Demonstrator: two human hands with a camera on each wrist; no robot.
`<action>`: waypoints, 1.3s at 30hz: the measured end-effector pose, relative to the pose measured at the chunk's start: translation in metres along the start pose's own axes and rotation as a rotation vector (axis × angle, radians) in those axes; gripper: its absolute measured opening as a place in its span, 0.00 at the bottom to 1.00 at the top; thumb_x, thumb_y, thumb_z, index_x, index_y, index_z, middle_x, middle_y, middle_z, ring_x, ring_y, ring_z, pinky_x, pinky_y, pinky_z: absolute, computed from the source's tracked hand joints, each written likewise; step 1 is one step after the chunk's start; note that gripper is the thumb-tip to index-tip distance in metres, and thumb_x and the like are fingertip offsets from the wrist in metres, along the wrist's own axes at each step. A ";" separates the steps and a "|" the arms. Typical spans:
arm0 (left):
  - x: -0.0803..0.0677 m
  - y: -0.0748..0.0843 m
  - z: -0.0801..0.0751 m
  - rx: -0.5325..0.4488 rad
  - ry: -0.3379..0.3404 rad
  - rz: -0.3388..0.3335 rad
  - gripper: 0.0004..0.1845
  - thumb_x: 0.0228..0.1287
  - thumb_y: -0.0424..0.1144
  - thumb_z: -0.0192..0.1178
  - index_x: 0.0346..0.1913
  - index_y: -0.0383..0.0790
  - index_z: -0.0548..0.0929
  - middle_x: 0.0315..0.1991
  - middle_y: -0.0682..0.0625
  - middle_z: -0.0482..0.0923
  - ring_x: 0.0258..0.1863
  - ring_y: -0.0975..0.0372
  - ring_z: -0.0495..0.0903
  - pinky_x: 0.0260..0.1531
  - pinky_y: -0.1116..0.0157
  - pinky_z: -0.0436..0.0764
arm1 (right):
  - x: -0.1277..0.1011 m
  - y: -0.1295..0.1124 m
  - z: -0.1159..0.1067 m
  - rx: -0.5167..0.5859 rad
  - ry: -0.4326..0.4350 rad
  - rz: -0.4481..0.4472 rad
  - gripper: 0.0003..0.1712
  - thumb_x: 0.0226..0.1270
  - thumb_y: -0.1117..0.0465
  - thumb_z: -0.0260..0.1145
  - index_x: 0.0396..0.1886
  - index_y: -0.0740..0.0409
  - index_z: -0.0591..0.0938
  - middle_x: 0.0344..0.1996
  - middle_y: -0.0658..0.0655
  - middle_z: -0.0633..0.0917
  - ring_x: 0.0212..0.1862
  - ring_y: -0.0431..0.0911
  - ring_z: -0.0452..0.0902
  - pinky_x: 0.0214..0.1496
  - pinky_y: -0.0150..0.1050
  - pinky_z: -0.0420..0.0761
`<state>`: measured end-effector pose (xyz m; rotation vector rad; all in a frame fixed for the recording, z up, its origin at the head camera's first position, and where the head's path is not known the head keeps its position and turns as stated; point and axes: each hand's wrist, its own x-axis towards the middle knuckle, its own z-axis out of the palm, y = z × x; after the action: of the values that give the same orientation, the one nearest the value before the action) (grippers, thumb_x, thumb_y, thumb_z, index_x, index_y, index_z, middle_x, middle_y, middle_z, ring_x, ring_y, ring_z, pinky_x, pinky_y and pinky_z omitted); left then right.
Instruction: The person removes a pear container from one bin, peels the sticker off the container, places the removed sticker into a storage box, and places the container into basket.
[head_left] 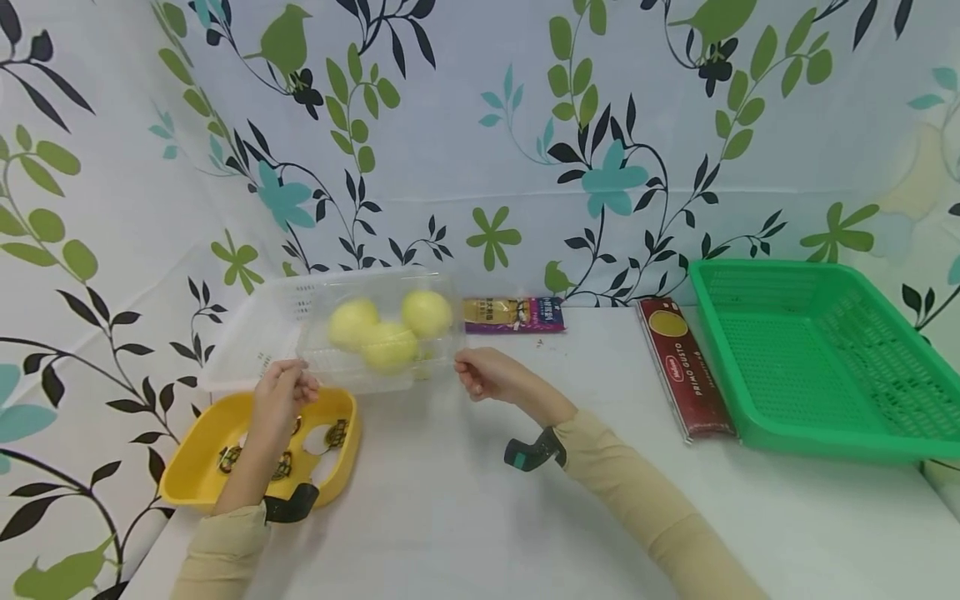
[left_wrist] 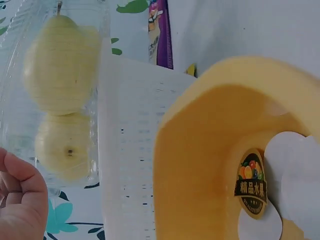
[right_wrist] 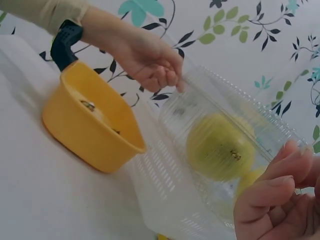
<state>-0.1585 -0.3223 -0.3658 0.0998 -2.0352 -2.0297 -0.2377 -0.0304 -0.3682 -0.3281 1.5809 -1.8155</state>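
Note:
A clear plastic clamshell box [head_left: 318, 312] with several yellow pears [head_left: 390, 346] inside is held up between both hands. My left hand [head_left: 279, 400] pinches its near left corner, while my right hand [head_left: 491, 372] pinches the near right corner. In the right wrist view, the left hand [right_wrist: 152, 62] has fingertips on the box's edge and the right fingers [right_wrist: 270, 192] curl at the other end. Behind and below the box is a white slotted basket [head_left: 243, 350]. Below the left forearm stands a yellow basin [head_left: 225, 415] holding white round pieces and dark fruit labels [left_wrist: 251, 185].
A purple and gold packet [head_left: 536, 315] lies by the back wall, right of the box. Farther right, a long dark-red packet [head_left: 686, 375] lies against a green basket [head_left: 738, 367]. A patterned cloth [head_left: 450, 125] hangs behind the white table [head_left: 450, 517].

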 end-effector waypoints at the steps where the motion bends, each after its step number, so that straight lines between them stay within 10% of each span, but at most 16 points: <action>1: 0.001 0.001 -0.001 -0.036 0.002 0.007 0.10 0.70 0.35 0.38 0.46 0.29 0.64 0.22 0.51 0.72 0.19 0.66 0.72 0.23 0.73 0.75 | 0.002 0.000 0.000 -0.006 0.003 -0.006 0.16 0.70 0.61 0.43 0.21 0.59 0.68 0.12 0.50 0.67 0.12 0.39 0.58 0.17 0.30 0.59; 11: 0.024 0.012 -0.014 -0.184 -0.004 -0.021 0.11 0.70 0.32 0.38 0.49 0.28 0.63 0.22 0.51 0.72 0.18 0.65 0.70 0.23 0.74 0.74 | 0.025 -0.004 0.012 -0.072 0.049 -0.080 0.14 0.69 0.61 0.49 0.32 0.70 0.73 0.19 0.54 0.75 0.18 0.39 0.66 0.21 0.27 0.69; 15: 0.037 0.014 -0.017 -0.261 -0.006 -0.024 0.11 0.70 0.31 0.38 0.49 0.27 0.63 0.21 0.50 0.71 0.18 0.65 0.70 0.23 0.74 0.74 | 0.036 -0.007 0.021 0.058 0.132 -0.116 0.14 0.67 0.64 0.51 0.39 0.76 0.73 0.22 0.55 0.77 0.20 0.39 0.67 0.23 0.26 0.70; 24: 0.060 0.007 -0.040 -0.300 0.028 -0.076 0.10 0.70 0.30 0.38 0.49 0.29 0.64 0.21 0.49 0.71 0.18 0.65 0.70 0.22 0.73 0.74 | 0.063 -0.013 0.047 0.139 0.321 -0.171 0.05 0.59 0.71 0.58 0.27 0.69 0.78 0.17 0.54 0.76 0.18 0.38 0.67 0.22 0.25 0.70; 33: 0.069 0.000 -0.060 -0.164 0.074 -0.126 0.08 0.70 0.32 0.38 0.45 0.38 0.67 0.23 0.51 0.70 0.21 0.66 0.71 0.27 0.74 0.75 | 0.086 -0.006 0.061 0.008 0.472 -0.162 0.06 0.55 0.70 0.63 0.30 0.71 0.82 0.16 0.54 0.78 0.15 0.36 0.68 0.19 0.25 0.70; 39: 0.078 -0.002 -0.061 -0.056 0.120 -0.140 0.13 0.69 0.30 0.36 0.53 0.27 0.62 0.23 0.52 0.70 0.21 0.67 0.72 0.27 0.76 0.74 | 0.092 -0.003 0.068 -0.115 0.588 -0.163 0.02 0.51 0.69 0.65 0.23 0.63 0.80 0.13 0.51 0.75 0.13 0.38 0.63 0.18 0.29 0.67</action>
<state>-0.2195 -0.3998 -0.3579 0.3544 -1.9458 -2.1061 -0.2649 -0.1417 -0.3726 0.0397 2.1121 -2.0697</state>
